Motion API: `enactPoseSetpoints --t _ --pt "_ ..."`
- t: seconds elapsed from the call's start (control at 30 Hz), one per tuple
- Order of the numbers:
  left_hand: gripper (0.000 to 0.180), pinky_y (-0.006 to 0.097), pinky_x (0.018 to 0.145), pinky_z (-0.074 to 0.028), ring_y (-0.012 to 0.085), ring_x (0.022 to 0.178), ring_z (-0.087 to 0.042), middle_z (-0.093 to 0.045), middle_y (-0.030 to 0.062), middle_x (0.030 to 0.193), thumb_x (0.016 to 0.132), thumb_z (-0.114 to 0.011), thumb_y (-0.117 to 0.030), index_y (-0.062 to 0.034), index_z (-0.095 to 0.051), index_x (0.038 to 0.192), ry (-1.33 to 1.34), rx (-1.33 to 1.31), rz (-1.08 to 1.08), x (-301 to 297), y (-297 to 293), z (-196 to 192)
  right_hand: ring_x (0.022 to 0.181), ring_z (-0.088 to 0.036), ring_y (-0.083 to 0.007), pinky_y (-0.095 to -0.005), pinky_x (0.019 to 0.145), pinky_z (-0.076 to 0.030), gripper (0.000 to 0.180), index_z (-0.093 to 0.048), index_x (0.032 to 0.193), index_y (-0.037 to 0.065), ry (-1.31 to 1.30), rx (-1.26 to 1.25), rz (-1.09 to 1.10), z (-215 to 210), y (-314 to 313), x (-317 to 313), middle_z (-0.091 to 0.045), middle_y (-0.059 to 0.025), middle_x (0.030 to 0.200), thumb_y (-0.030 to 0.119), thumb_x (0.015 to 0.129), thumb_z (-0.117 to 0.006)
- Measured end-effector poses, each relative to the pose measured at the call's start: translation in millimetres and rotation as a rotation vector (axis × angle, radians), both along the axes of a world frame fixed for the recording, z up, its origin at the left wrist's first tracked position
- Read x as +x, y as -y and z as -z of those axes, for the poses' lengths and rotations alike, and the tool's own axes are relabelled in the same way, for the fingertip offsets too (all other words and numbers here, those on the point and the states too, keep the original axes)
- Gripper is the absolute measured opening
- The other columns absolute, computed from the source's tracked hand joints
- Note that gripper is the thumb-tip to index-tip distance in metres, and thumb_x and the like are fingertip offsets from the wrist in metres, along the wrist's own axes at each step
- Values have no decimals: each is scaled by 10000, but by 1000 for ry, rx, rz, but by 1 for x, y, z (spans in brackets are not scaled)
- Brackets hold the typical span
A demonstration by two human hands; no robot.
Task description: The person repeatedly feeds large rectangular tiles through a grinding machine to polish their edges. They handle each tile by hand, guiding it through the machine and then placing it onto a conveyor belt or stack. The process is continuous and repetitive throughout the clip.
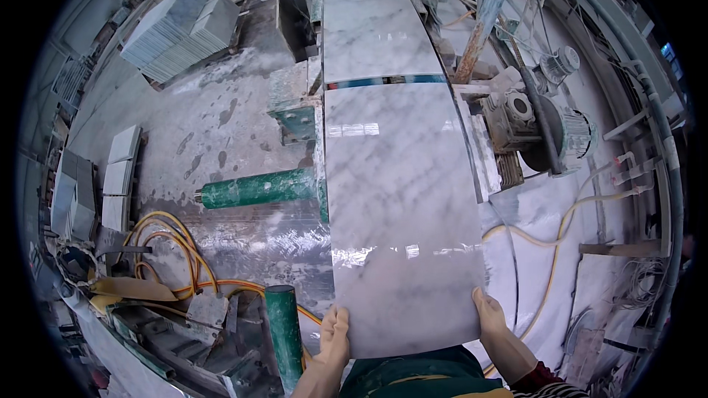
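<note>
A glossy white-grey marble slab point(402, 191) lies lengthwise before me, its near edge close to my waist. My left hand point(334, 335) is closed on its left edge by the near corner. On the opposite edge my right hand point(493, 317) grips, thumb on top and the other fingers hidden beneath. Beyond a narrow gap, a second marble slab point(376, 18) lies in line with the first one. Both rest along a machine bed, mostly covered by the stone.
Left of the bed, a green roller point(258, 189) sticks out sideways and a green post point(284, 332) stands upright. A yellow hose point(195, 254) coils on the wet floor. Stacked slabs point(177, 29) stand far left. A motor point(557, 136) sits right of the bed, near a rusty blue post point(487, 18).
</note>
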State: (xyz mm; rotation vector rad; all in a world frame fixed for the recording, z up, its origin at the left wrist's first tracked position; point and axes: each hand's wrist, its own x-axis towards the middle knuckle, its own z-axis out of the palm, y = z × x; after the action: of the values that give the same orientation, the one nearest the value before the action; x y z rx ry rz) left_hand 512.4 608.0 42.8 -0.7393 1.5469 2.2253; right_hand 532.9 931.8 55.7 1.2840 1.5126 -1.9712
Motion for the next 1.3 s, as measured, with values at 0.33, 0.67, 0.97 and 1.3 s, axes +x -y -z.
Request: enactPoseSetpoints --t 0.33,0.67,0.97,1.3 --pt "412 306 978 -467 131 1124 -570 -640 58 1252 1067 -537 -314 -33 -550 1368 55 -54 -5 -19 -7 0 955 -658 -173 -314 853 -542 582 -625 1197 -64 79 109 8 11 -9 -22 -697 -115 1066 485 1006 -628" --pt "393 291 975 -461 118 1110 -572 -647 48 1238 1061 -541 -296 -31 -566 1349 54 -52 -1 -36 -8 -4 936 -670 -185 -319 841 -547 587 -623 1166 -78 83 95 19 6 -9 -38 -699 -134 1066 488 1008 -622" --pt "396 299 981 -463 126 1106 -577 -648 51 1238 1055 -547 -294 -29 -564 1349 88 -53 -25 -47 -14 -8 964 -668 -187 -317 871 -538 619 -618 1209 -89 47 97 -24 9 -15 -46 -696 -133 1088 499 1015 -604" --pt "435 317 1005 -446 145 1152 -559 -628 70 1282 1060 -532 -304 -17 -539 1387 88 -55 -7 -59 -10 -3 972 -663 -178 -314 857 -540 590 -624 1210 -76 75 46 26 6 -11 -60 -692 -125 1104 481 1017 -609"
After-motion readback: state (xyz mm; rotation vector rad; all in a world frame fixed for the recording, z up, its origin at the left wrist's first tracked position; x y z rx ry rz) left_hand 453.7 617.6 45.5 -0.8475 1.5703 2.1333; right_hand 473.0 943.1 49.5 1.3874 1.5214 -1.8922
